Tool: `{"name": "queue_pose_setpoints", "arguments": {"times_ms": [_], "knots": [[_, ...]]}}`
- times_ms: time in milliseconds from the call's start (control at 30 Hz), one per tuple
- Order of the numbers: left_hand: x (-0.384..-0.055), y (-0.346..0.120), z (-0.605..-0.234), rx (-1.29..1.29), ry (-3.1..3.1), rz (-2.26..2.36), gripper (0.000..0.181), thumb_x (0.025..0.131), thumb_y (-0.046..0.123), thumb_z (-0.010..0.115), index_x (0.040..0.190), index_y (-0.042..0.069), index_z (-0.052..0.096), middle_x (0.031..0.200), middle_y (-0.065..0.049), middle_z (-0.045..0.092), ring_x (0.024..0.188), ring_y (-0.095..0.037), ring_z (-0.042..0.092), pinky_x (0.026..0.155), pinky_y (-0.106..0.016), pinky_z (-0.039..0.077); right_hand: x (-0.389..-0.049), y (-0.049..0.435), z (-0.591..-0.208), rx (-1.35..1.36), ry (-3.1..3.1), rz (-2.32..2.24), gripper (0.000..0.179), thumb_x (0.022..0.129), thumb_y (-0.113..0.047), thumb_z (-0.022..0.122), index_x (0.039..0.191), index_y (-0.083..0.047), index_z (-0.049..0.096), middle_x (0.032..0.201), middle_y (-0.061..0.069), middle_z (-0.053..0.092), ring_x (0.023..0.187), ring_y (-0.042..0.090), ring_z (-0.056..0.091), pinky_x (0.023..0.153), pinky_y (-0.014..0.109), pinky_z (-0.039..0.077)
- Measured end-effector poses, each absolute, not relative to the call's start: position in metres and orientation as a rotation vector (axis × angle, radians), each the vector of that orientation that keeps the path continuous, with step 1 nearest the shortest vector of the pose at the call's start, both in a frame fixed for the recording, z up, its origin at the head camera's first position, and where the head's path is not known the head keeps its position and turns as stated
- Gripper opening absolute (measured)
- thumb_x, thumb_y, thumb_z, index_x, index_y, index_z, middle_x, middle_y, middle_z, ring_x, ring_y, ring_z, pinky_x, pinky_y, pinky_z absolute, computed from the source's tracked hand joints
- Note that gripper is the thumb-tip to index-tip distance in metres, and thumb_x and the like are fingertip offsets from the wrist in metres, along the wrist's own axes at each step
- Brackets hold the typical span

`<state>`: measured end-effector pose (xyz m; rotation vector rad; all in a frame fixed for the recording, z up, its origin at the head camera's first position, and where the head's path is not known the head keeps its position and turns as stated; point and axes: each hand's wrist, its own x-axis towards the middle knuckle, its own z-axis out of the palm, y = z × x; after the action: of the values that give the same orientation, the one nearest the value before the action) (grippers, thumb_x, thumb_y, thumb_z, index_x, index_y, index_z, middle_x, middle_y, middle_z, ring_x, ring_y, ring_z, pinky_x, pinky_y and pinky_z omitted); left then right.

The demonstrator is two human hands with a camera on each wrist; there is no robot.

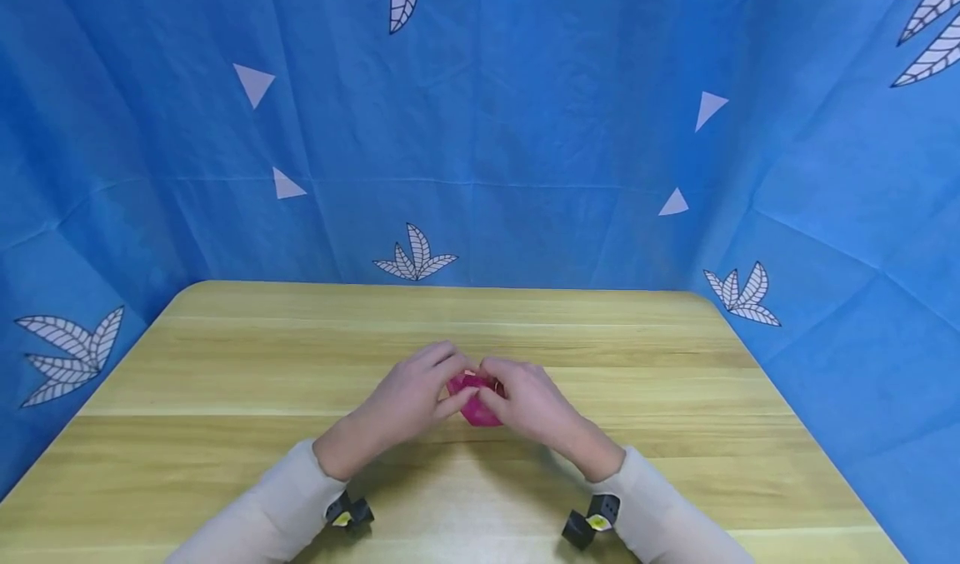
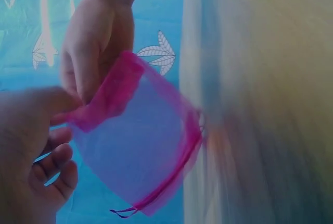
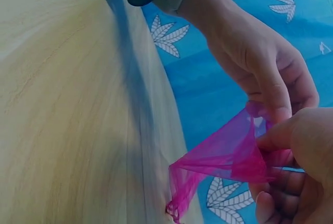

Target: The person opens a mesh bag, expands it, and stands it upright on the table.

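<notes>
A sheer pink drawstring pouch [image 1: 480, 414] is held up between both hands above the middle of the table. My left hand [image 1: 405, 396] pinches one side of its edge between thumb and fingers. On the other side my right hand [image 1: 536, 404] pinches the edge, close to the left fingertips. In the left wrist view the see-through mesh [image 2: 138, 140] hangs below the hands, with a thin cord loop [image 2: 123, 212] at its lower end. The right wrist view has the pouch fabric [image 3: 213, 156] folded and gathered, narrowing toward its lower tip.
A light wood-grain table [image 1: 225, 356] with rounded far corners lies under the hands. Blue cloth [image 1: 480, 131] printed with white leaves and triangles hangs behind and at both sides. Small black devices [image 1: 592, 521] are strapped to both wrists over pale sleeves.
</notes>
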<state>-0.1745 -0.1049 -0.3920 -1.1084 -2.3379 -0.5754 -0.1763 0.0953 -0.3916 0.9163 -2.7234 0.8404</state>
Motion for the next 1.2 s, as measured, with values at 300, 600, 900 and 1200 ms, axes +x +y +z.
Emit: {"name": "queue_pose_setpoints", "arguments": {"times_ms": [300, 600, 900, 1200], "knots": [[-0.1733, -0.1068, -0.3889, -1.057, -2.391, -0.539, 0.013, 0.089, 0.018, 0.073, 0.099, 0.012, 0.067, 0.094, 0.003, 0.061, 0.084, -0.011, 0.057, 0.073, -0.024, 0.052, -0.1762, 0.0923, -0.3928, 0.995, -2.61, 0.802, 0.011, 0.092, -0.014, 0.067, 0.084, -0.018, 0.06, 0.069, -0.011, 0.05, 0.058, 0.004, 0.044, 0.05, 0.021, 0.04], [-0.1727, -0.1054, -0.3913, -0.96, -2.401, -0.457, 0.013, 0.088, 0.014, 0.073, 0.098, 0.012, 0.064, 0.082, 0.005, 0.061, 0.069, -0.007, 0.052, 0.059, -0.019, 0.048, -0.1755, 0.0917, -0.3938, 1.029, -2.482, 0.703, 0.016, 0.09, -0.017, 0.072, 0.083, -0.015, 0.057, 0.069, -0.008, 0.047, 0.06, 0.007, 0.041, 0.052, 0.02, 0.036], [-0.1733, -0.1045, -0.3909, -0.835, -2.5, -0.536, 0.016, 0.086, 0.008, 0.067, 0.101, 0.011, 0.061, 0.067, 0.01, 0.05, 0.054, -0.004, 0.04, 0.046, -0.017, 0.035, -0.1759, 0.094, -0.3911, 0.818, -2.502, 0.682, 0.015, 0.085, -0.013, 0.075, 0.086, -0.017, 0.061, 0.075, -0.009, 0.053, 0.065, 0.008, 0.047, 0.055, 0.022, 0.041], [-0.1737, -0.105, -0.3892, -0.785, -2.59, -0.55, 0.02, 0.086, 0.008, 0.067, 0.106, 0.011, 0.063, 0.069, 0.01, 0.052, 0.054, -0.003, 0.042, 0.047, -0.018, 0.037, -0.1772, 0.0964, -0.389, 0.78, -2.51, 0.684, 0.019, 0.082, -0.002, 0.073, 0.086, -0.014, 0.059, 0.079, -0.007, 0.056, 0.068, 0.009, 0.05, 0.058, 0.024, 0.044]]}}
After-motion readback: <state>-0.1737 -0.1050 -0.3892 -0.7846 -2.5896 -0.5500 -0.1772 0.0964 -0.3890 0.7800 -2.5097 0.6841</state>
